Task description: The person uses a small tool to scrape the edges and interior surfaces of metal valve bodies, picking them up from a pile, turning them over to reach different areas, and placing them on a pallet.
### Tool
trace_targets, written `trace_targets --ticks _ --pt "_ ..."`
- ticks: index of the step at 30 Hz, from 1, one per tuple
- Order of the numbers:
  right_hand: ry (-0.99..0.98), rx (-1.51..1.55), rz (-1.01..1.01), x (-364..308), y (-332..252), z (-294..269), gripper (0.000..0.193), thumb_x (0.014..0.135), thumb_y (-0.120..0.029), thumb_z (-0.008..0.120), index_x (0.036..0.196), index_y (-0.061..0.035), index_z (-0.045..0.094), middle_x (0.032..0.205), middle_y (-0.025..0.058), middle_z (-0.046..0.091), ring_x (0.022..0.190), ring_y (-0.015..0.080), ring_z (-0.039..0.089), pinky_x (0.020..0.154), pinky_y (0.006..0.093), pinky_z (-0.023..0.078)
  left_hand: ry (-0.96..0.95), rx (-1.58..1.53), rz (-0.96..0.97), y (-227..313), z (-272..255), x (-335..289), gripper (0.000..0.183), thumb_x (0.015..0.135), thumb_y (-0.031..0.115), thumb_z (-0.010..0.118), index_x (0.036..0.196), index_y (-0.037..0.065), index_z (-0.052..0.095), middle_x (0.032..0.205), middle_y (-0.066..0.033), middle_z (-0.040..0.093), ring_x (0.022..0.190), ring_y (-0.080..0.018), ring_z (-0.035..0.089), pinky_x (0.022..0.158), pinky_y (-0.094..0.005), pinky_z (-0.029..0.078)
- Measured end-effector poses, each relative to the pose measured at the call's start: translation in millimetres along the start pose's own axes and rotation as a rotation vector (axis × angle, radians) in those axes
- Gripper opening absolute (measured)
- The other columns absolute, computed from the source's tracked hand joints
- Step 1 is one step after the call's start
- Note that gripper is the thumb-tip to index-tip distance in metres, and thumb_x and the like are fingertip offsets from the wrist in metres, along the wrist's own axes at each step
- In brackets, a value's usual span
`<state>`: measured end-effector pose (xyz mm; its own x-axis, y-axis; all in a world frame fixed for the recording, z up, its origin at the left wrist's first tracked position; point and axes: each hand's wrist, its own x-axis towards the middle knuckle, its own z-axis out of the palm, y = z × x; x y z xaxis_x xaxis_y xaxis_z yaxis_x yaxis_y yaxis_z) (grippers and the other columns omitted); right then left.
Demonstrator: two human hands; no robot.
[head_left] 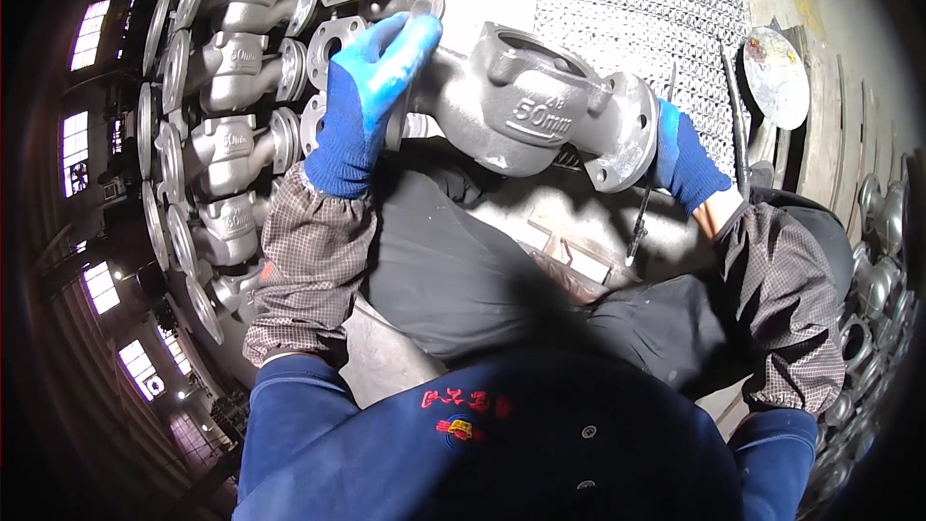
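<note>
A grey cast-metal valve body [529, 114] with round bolt-hole flanges is held up in front of me, above my lap. Its open top faces up and away. My left hand [371, 87], in a blue coated glove, grips the left flange, much of which the glove covers. The right flange [629, 133] is in the grasp of my right hand [683, 159], also gloved; its fingertips are hidden behind the flange. Raised marks show on the casting's near side.
Similar castings [231, 140] are stacked at the left, and more [878, 285] lie at the far right. A bright textured metal surface [641, 5] spans the back. A stained white round plate [776, 77] stands at the right. Below the held casting, a thin rod [639, 227] slants near my knees.
</note>
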<state>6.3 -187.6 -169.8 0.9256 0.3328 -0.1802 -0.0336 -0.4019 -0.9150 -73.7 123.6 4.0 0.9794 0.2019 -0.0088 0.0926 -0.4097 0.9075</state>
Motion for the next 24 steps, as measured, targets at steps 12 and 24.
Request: trace_targets --ticks 12,24 --pt "0.080 -0.529 -0.312 -11 19 -28 0.027 0.097 -0.022 0.044 0.096 0.0039 0.053 0.086 0.0244 0.060 0.078 0.0248 0.062 0.070 0.0390 0.050 -0.078 0.358 0.353 31 35 -10 0.065 0.083 0.026 0.071 0.133 -0.006 0.046 0.126 -0.0242 0.058 0.114 -0.0278 0.059 0.098 -0.0345 0.045" --pt "0.149 0.499 0.466 -61 -32 0 0.041 0.100 -0.046 0.043 0.106 -0.0086 0.061 0.075 -0.0035 0.051 0.064 0.0055 0.048 0.052 0.0210 0.042 0.060 0.056 0.104 11 21 0 0.029 0.085 0.014 0.063 0.109 -0.002 0.061 0.082 -0.0022 0.058 0.071 -0.0052 0.051 0.063 -0.0204 0.044"
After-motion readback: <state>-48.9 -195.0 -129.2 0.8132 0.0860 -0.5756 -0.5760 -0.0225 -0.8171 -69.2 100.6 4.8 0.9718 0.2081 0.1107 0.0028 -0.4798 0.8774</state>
